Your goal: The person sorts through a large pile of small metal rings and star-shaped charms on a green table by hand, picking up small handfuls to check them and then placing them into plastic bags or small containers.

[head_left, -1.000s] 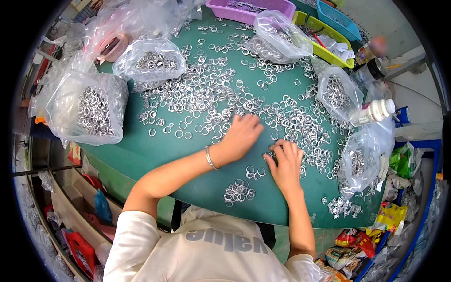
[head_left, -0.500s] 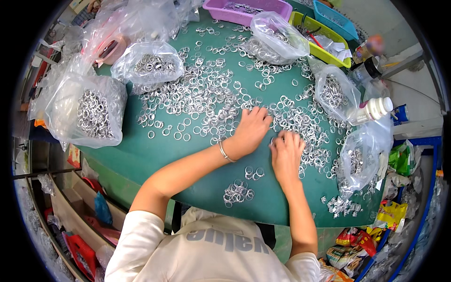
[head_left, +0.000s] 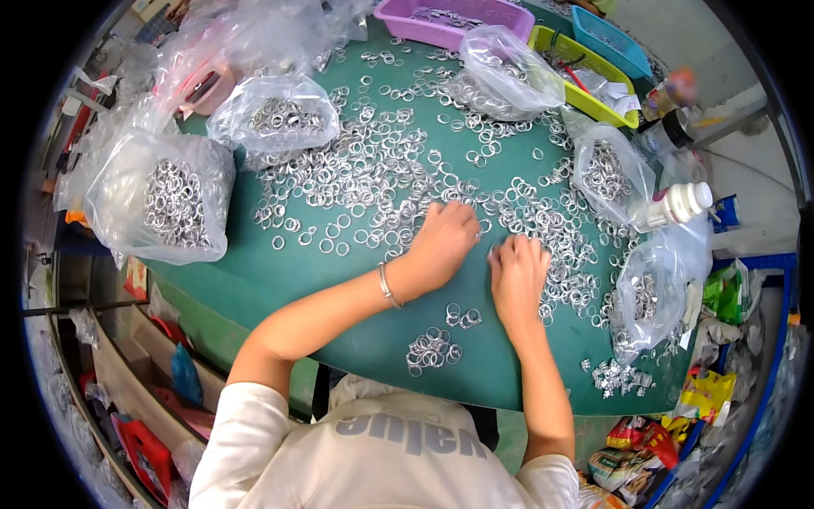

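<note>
Silver-coloured metal rings lie scattered over a green table (head_left: pixel 280 284). My left hand (head_left: pixel 441 246), with a bangle on its wrist, rests at the near edge of the large ring spread (head_left: pixel 365 174). Its fingers are curled, with their tips hidden or too small to read. Just right of it my right hand (head_left: pixel 517 276) lies against another heap of rings (head_left: pixel 568 254), fingers bent down and together. What either hand pinches, I cannot make out. Nearer my body sit a small ring pile (head_left: pixel 434 349) and a smaller ring cluster (head_left: pixel 463 317), apart from the rest.
Clear bags of rings stand at left (head_left: pixel 176 204), back left (head_left: pixel 284 119), back middle (head_left: pixel 500 89) and right (head_left: pixel 606 170). Purple (head_left: pixel 449 32), yellow-green (head_left: pixel 593 97) and blue (head_left: pixel 610 42) trays line the back. A white bottle (head_left: pixel 678 205) stands right; small silver pieces (head_left: pixel 621 378) lie front right.
My left hand has drawn slightly back toward me and left, with its fingers more curled. The right hand stays nearly in place. The whole view has shifted slightly.
</note>
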`<state>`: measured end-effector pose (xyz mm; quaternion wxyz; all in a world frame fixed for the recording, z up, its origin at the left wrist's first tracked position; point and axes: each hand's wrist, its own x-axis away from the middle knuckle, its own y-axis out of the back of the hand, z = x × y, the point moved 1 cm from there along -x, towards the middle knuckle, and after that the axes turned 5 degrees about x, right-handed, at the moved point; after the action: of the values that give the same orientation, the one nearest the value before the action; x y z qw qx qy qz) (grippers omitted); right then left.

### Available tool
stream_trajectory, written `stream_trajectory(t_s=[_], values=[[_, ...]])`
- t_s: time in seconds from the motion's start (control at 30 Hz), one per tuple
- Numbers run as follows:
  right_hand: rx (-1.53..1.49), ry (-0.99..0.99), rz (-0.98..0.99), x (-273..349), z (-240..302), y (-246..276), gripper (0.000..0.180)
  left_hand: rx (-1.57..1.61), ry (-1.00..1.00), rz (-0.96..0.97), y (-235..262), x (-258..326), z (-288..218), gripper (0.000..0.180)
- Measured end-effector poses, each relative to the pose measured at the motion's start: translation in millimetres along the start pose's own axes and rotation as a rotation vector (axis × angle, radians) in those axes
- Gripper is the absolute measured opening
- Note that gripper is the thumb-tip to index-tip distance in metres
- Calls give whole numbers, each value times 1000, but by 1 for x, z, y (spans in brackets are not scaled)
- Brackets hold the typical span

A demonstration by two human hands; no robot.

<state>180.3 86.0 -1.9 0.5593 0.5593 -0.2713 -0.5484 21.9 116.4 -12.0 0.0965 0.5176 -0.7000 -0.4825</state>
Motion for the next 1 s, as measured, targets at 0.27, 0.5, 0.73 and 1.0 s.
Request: stream_trajectory(t_s=[0.27,0.5,0.73,1.0], values=[[-458,36,326,31,-10,22,14,261,-131,297,17,81,-25,17],[-39,135,-16,-17,-4,-15,15,240,-17,108,25,36,-5,18],[-355,185,180,31,5,22,8,-111,40,-99,-3,-26,22,15],[21,40,-120,-48,-11,-23,9,-54,43,-140,-6,-34,28,8]])
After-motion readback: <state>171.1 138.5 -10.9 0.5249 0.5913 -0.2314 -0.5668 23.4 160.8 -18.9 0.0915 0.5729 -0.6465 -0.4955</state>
